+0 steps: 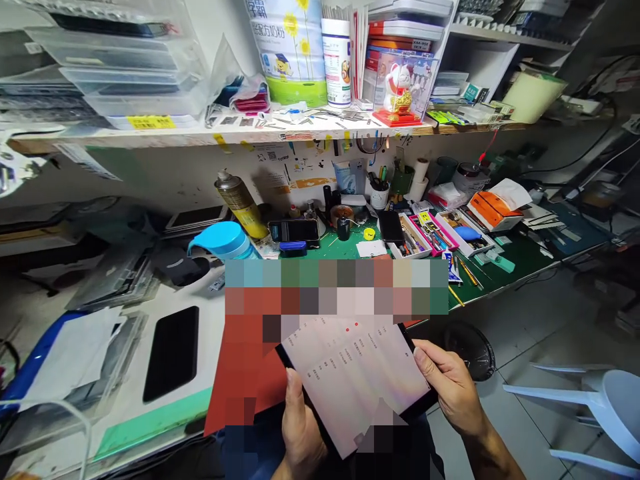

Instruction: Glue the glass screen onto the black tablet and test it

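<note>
A tablet [370, 380] with a black border and a lit, pale screen is held tilted over my lap. Lines of small text and two red dots show on its screen. My left hand [301, 423] grips the near left edge, thumb along the border. On the opposite side, my right hand [450, 383] clasps the right edge with the thumb on top. Blurred blocks hide the tablet's upper part and a bit of its lower corner. Behind it lies a red mat [250, 367] on the bench.
To the left, a black tablet [171, 353] lies on the white surface. A blue-lidded jug [223, 241] and spray can [241, 207] stand behind. Tool trays [463, 230] sit on the green mat. A shelf [300, 133] overhangs the bench. At right stands a pale stool [620, 407].
</note>
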The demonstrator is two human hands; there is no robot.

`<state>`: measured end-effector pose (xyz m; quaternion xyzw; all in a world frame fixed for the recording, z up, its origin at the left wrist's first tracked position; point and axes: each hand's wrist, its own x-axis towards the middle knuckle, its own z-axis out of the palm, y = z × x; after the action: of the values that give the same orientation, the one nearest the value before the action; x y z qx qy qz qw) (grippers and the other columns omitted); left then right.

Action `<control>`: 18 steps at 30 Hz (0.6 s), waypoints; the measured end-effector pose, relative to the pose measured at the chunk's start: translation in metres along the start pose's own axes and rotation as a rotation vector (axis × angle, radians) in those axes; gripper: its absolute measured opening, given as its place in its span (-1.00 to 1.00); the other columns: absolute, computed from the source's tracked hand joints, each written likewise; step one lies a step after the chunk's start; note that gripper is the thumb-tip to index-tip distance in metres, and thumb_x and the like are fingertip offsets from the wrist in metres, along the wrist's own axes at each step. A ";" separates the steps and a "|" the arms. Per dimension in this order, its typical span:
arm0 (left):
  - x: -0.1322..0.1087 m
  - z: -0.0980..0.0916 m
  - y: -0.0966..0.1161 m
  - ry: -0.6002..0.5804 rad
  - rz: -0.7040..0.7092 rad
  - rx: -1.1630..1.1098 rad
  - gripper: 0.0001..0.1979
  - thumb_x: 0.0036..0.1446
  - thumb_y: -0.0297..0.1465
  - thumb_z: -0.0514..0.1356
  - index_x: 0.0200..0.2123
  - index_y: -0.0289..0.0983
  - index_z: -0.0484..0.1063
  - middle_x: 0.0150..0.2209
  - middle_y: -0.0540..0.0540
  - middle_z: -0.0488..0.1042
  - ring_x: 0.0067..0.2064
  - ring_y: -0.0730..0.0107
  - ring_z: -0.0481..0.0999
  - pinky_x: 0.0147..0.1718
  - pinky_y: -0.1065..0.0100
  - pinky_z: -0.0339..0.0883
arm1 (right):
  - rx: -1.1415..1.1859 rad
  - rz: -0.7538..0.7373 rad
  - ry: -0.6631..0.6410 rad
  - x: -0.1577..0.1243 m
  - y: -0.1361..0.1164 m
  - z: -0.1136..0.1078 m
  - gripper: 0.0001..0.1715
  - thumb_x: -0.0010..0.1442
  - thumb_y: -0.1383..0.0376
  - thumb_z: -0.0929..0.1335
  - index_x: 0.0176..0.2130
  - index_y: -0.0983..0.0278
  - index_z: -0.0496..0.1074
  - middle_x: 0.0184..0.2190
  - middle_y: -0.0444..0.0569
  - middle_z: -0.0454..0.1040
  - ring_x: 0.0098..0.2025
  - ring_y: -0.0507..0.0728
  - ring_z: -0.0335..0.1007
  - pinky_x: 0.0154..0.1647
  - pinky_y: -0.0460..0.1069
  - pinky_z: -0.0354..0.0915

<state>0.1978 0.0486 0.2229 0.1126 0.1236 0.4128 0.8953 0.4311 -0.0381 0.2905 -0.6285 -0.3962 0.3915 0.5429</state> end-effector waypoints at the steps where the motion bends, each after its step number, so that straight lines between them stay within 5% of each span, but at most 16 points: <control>1: 0.000 0.000 0.001 0.022 -0.011 0.003 -0.29 0.45 0.17 -0.13 0.33 -0.01 0.53 0.39 -0.11 0.47 0.60 0.00 -0.03 0.53 0.01 -0.26 | 0.009 0.011 -0.020 -0.001 0.000 -0.001 -0.44 0.43 -0.15 0.38 -0.04 0.18 0.76 -0.47 -0.07 0.59 -0.42 0.19 0.48 -0.40 0.03 0.41; 6: -0.005 -0.012 0.008 0.116 -0.041 0.034 -0.36 0.46 0.13 -0.05 0.27 -0.03 0.60 0.29 -0.13 0.58 0.57 -0.04 0.08 0.52 -0.01 -0.13 | 0.077 0.021 -0.023 0.016 -0.017 0.001 -0.47 0.44 -0.11 0.39 0.10 0.18 0.68 -0.23 0.00 0.69 -0.16 0.23 0.62 -0.08 0.05 0.52; 9: -0.009 -0.026 0.002 0.216 -0.061 0.054 -0.37 0.47 0.10 -0.05 0.24 -0.05 0.62 0.24 -0.14 0.62 0.55 -0.06 0.13 0.51 -0.05 -0.05 | 0.148 -0.023 0.071 0.044 -0.038 0.009 -0.40 0.20 -0.10 0.59 0.09 0.17 0.66 -0.06 0.02 0.71 -0.03 0.24 0.64 0.05 0.06 0.53; 11: -0.014 -0.035 -0.005 0.278 -0.037 0.061 -0.40 0.48 0.09 -0.04 0.27 -0.02 0.59 0.21 -0.12 0.64 0.54 -0.04 0.16 0.50 -0.05 -0.02 | 0.151 -0.071 0.097 0.063 -0.050 0.011 -0.37 0.09 -0.09 0.64 0.02 0.20 0.67 -0.18 -0.03 0.70 -0.15 0.20 0.63 -0.04 0.05 0.54; 14: -0.019 -0.044 -0.012 0.294 -0.026 0.054 -0.44 0.50 0.05 -0.03 0.33 0.04 0.53 0.15 -0.06 0.67 0.52 0.02 0.19 0.49 -0.03 -0.01 | 0.113 -0.097 0.097 0.079 -0.060 0.009 -0.48 0.17 -0.16 0.58 -0.24 0.23 0.68 -0.43 -0.11 0.58 -0.35 0.11 0.51 -0.24 0.00 0.48; 18: -0.021 -0.045 -0.008 0.155 -0.065 0.029 -0.43 0.54 -0.02 -0.13 0.34 0.02 0.51 0.21 -0.03 0.63 0.55 0.12 0.10 0.52 0.01 -0.14 | 0.329 -0.040 0.149 0.080 -0.059 0.004 -0.38 0.17 -0.26 0.53 -0.34 0.23 0.62 -0.46 -0.08 0.61 -0.41 0.11 0.52 -0.36 -0.01 0.44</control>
<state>0.1764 0.0318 0.1806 0.0892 0.2024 0.3892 0.8942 0.4537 0.0429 0.3438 -0.5503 -0.2979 0.3925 0.6741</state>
